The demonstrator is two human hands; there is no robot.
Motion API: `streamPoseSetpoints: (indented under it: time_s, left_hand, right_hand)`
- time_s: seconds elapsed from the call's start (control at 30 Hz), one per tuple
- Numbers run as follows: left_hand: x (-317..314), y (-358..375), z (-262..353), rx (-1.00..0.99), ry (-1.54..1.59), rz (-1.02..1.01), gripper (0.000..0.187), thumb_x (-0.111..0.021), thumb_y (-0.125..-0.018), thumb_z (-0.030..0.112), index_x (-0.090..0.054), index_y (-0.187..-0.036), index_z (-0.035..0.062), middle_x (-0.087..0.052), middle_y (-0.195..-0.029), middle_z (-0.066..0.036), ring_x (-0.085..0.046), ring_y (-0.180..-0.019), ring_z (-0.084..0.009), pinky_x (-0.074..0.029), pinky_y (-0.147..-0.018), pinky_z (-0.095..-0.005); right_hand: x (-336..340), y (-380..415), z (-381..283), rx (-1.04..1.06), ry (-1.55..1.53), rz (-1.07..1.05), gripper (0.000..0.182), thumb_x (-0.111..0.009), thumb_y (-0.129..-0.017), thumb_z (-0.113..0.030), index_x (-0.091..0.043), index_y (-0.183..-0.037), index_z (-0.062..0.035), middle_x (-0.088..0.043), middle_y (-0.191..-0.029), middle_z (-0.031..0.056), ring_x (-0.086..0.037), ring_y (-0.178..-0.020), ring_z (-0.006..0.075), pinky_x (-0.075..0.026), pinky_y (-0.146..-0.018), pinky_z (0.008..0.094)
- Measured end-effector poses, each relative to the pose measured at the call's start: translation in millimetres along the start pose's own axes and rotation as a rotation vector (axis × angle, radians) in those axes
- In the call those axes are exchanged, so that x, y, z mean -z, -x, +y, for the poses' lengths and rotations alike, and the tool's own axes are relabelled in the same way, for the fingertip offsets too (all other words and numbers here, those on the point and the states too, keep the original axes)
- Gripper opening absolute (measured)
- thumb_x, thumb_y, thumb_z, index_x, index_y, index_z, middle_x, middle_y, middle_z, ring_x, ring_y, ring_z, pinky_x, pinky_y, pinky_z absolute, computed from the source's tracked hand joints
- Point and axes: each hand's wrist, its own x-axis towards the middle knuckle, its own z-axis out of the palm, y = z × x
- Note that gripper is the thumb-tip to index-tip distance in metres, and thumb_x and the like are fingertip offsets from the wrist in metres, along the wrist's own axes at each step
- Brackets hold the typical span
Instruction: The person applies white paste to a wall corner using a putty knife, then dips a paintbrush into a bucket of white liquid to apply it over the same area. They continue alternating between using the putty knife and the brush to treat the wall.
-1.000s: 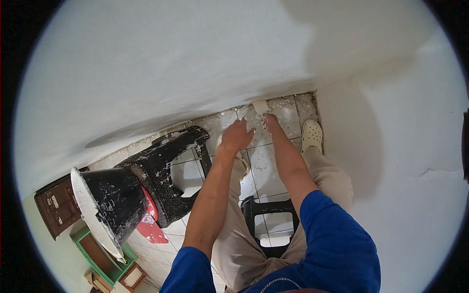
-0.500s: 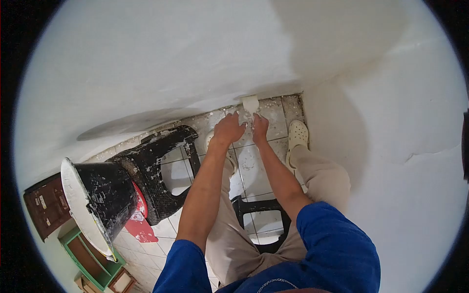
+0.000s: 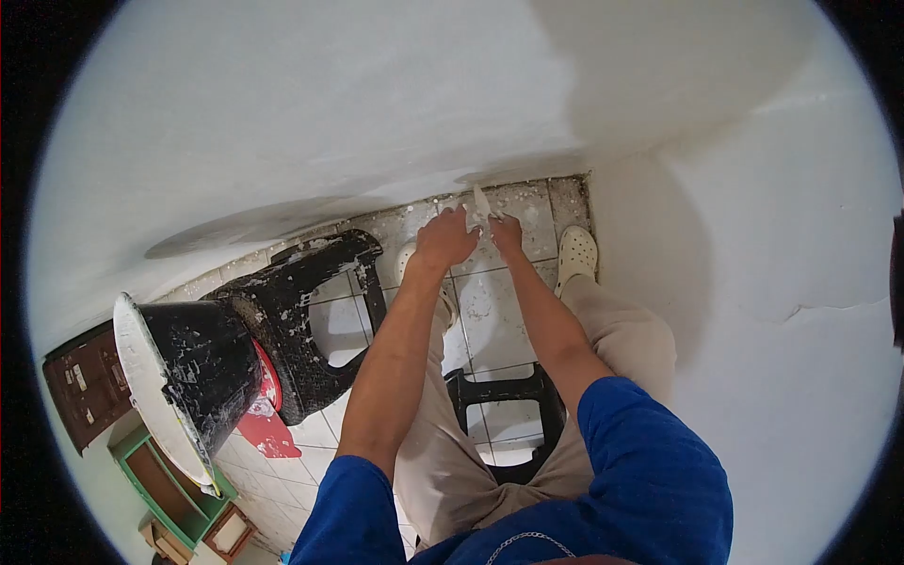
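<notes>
Low by the foot of the white wall (image 3: 358, 104), my right hand (image 3: 506, 234) is closed around the near end of a pale putty knife (image 3: 481, 201), whose blade appears narrow, seen nearly edge-on, close to the wall's base. Just left of it, my left hand (image 3: 448, 237) is held over the floor with its fingers partly spread; I cannot make out anything in it. White splatters cover the tiled floor (image 3: 490, 315) around both hands.
A splattered black stool (image 3: 282, 377) stands left, bearing a black bucket (image 3: 202, 363) with a white rim and a red piece (image 3: 270, 433). Another black stool (image 3: 504, 389) is beneath me. A side wall (image 3: 800, 264) rises right. Green shelving (image 3: 141, 471) is lower left.
The putty knife has turned, so its blade looks narrower. My right hand has shifted slightly up and right, and my left hand slightly up and right.
</notes>
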Motion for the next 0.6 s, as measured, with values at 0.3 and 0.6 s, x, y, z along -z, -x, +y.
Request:
streamPoseSetpoints:
  time_s: [0.3,0.6]
  left_hand:
    - [6,3,7,0.044,0.018,-0.091,0.057,-0.050,-0.083,0.039,-0.042,-0.123,-0.0015,-0.048,-0.120,-0.024,-0.046,-0.112,-0.0355,-0.038,-0.094,-0.0418]
    - [2,2,4,-0.016,-0.005,0.011,0.051,-0.051,-0.082,0.038,-0.048,-0.115,-0.0002,-0.054,-0.109,-0.023,-0.054,-0.101,-0.0359,-0.044,-0.085,-0.0443]
  right_hand:
    - [-5,29,-41,-0.025,0.488,0.094,0.030,-0.056,-0.075,-0.021,-0.059,-0.092,0.0034,-0.061,-0.094,0.0229,-0.060,-0.088,0.0353,-0.048,-0.077,0.0410]
    - [-2,56,-56,0.221,0.240,0.266,0.026,-0.056,-0.077,-0.019,-0.059,-0.092,0.0029,-0.062,-0.087,0.0221,-0.060,-0.080,0.0371,-0.047,-0.071,0.0410]
